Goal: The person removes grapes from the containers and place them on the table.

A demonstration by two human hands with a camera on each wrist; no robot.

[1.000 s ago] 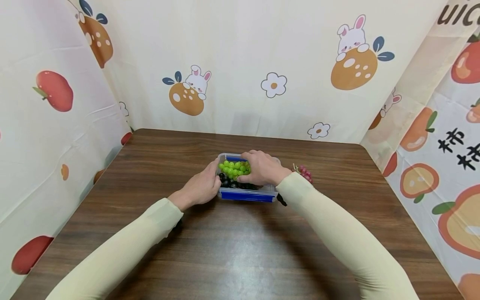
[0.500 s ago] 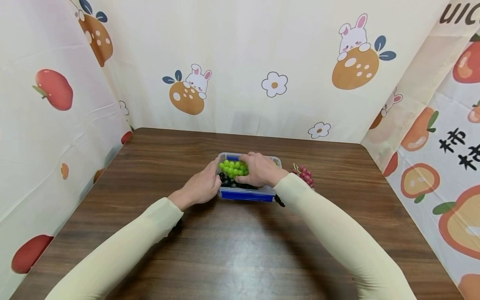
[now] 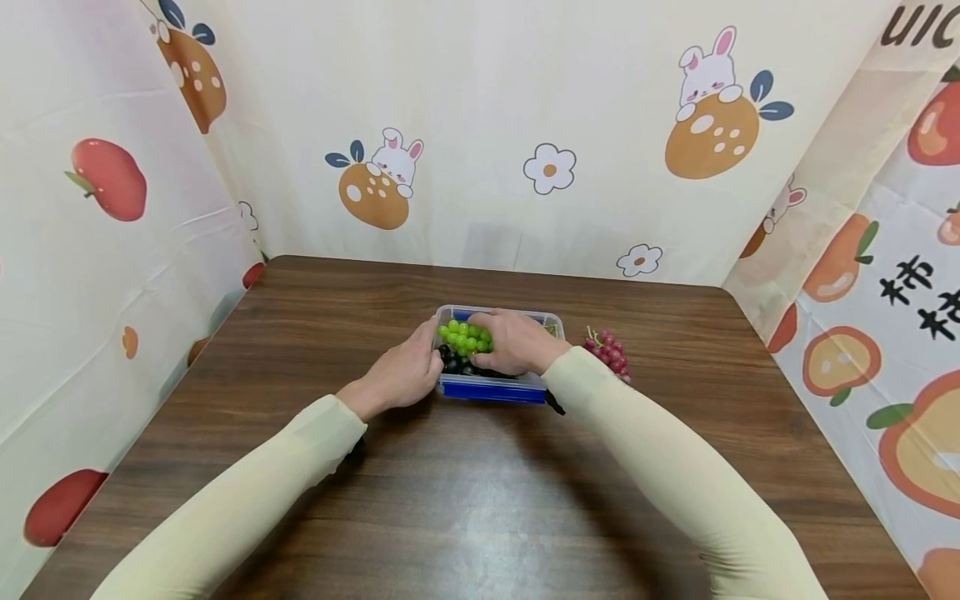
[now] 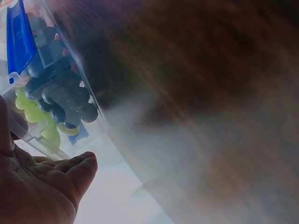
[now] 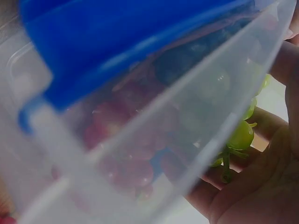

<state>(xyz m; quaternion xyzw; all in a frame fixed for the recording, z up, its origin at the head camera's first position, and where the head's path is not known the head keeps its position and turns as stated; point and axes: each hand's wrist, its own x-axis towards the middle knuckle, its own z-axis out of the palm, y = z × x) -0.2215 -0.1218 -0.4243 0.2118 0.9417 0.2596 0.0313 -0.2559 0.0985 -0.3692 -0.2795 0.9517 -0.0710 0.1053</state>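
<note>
A clear plastic box [image 3: 555, 382] with blue side clips stands toward the back of the table. My left hand [image 3: 401, 367] grips its left end wall, the rim lying between thumb and fingers in the left wrist view. My right hand [image 3: 513, 340] reaches inside, its fingers curled round a bunch of green grapes [image 3: 462, 337]. Dark grapes [image 3: 452, 363] lie in front of the green ones; more dark grapes [image 4: 56, 79] show through the wall. Blurred reddish grapes [image 5: 117, 135] appear through the plastic in the right wrist view. Some right fingertips are hidden.
A bunch of red grapes [image 3: 609, 354] lies on the brown wooden table [image 3: 480, 483], just right of the box. Fruit-printed curtains [image 3: 480, 125] surround the table's back and sides. A small dark object [image 3: 555, 403] shows under the right wrist.
My right hand has shifted slightly left and down inside the box, covering more of the green grapes. More of the box's right end and the red grapes is visible. The left hand has stayed put.
</note>
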